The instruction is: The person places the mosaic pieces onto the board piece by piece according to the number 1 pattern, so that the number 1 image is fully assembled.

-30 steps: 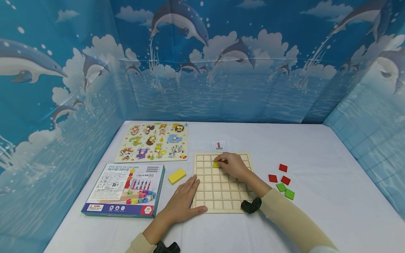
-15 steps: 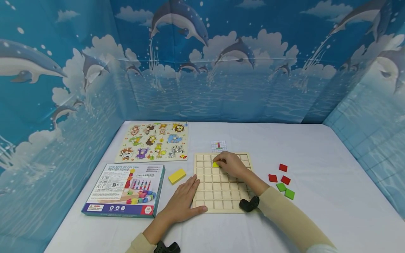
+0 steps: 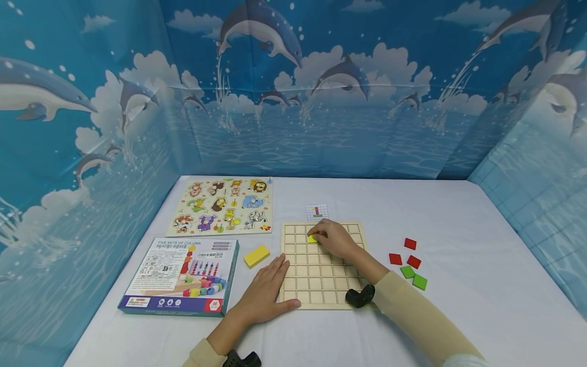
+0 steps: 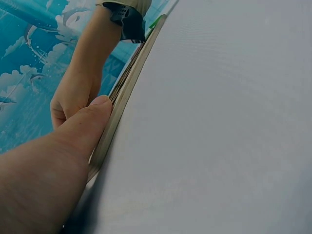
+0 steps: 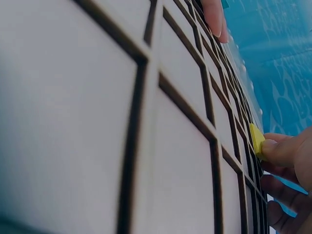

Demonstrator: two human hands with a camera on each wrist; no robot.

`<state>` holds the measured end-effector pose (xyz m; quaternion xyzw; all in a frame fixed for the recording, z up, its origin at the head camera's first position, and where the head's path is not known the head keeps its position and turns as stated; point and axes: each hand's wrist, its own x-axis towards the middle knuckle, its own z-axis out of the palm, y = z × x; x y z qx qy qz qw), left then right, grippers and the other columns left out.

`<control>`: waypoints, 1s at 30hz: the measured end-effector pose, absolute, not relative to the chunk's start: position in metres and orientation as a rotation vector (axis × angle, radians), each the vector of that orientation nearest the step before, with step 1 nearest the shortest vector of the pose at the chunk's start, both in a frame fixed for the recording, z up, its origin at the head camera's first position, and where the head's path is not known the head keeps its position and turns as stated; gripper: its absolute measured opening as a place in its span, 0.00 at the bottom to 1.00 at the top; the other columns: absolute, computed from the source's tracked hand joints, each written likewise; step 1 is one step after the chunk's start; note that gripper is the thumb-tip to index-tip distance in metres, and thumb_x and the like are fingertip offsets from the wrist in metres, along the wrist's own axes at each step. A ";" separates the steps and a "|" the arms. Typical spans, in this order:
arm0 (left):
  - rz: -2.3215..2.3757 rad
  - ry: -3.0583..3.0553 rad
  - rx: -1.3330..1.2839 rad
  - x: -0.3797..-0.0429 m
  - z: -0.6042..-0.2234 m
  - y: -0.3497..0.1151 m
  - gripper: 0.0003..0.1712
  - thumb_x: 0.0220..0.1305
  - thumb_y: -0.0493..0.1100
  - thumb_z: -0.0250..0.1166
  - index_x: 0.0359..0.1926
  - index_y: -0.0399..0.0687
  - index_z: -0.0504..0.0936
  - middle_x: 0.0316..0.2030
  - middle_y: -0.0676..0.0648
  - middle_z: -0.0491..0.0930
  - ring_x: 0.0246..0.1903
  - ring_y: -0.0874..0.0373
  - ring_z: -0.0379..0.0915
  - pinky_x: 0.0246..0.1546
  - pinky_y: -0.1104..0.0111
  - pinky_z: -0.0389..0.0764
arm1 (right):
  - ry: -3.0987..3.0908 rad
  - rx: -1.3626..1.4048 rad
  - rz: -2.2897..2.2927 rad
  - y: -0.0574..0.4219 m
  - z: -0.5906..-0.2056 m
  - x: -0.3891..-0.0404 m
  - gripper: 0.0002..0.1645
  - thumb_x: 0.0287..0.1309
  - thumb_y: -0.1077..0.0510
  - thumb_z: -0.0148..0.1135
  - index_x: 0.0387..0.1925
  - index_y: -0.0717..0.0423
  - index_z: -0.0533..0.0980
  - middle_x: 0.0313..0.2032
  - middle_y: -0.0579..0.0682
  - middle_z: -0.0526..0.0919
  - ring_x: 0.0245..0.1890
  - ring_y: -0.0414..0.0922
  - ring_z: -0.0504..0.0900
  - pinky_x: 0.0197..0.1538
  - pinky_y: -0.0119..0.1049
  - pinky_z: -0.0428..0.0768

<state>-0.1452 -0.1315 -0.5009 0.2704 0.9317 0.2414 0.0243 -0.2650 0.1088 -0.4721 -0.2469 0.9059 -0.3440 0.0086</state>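
Note:
My right hand (image 3: 337, 238) pinches a small yellow square tile (image 5: 257, 141) between thumb and fingers. In the right wrist view the tile is right at the grid lines of the wooden grid board (image 3: 318, 285), in its upper part and partly hidden by the fingertips. My left hand (image 3: 263, 290) lies flat with fingers straight along the board's left edge. Its thumb (image 4: 97, 114) touches the near left corner of the board in the left wrist view. Just beyond the board lies a small printed pattern card (image 3: 317, 212) with coloured squares on a grid.
To the right lie several red tiles (image 3: 395, 259) and two green tiles (image 3: 419, 281). A yellow block (image 3: 257, 256) sits left of the board. Further left are a boxed bead set (image 3: 179, 275) and an animal puzzle board (image 3: 220, 206). A dolphin-print curtain (image 3: 293, 132) surrounds the white table.
The right hand and wrist have shifted very slightly left, with the yellow tile now lying flatter at the board. The left hand has stayed where it was.

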 end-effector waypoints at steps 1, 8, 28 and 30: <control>0.747 2.885 0.839 -0.145 -0.501 -0.131 0.55 0.61 0.73 0.55 0.75 0.40 0.53 0.76 0.42 0.46 0.74 0.49 0.41 0.70 0.50 0.52 | 2.830 -0.776 -1.073 0.109 -0.473 -0.265 0.09 0.65 0.62 0.61 0.43 0.56 0.84 0.36 0.46 0.79 0.30 0.39 0.71 0.34 0.36 0.74; 0.739 2.895 0.851 -0.145 -0.501 -0.131 0.55 0.62 0.72 0.55 0.75 0.39 0.53 0.76 0.42 0.47 0.74 0.49 0.42 0.70 0.50 0.52 | 2.826 -0.771 -1.069 0.110 -0.474 -0.265 0.09 0.65 0.62 0.61 0.43 0.55 0.84 0.36 0.46 0.78 0.29 0.40 0.70 0.33 0.36 0.73; 0.753 2.883 0.846 -0.145 -0.500 -0.131 0.55 0.62 0.72 0.56 0.75 0.40 0.53 0.76 0.42 0.46 0.74 0.50 0.41 0.70 0.50 0.52 | 2.798 -0.745 -1.105 0.112 -0.474 -0.265 0.10 0.66 0.62 0.60 0.45 0.57 0.84 0.38 0.47 0.78 0.34 0.42 0.74 0.39 0.38 0.76; 0.757 2.880 0.841 -0.145 -0.501 -0.131 0.55 0.62 0.72 0.56 0.75 0.40 0.52 0.76 0.42 0.46 0.74 0.49 0.41 0.70 0.50 0.52 | 2.796 -0.750 -1.107 0.114 -0.473 -0.264 0.10 0.66 0.62 0.60 0.46 0.57 0.83 0.39 0.48 0.78 0.37 0.43 0.75 0.42 0.41 0.77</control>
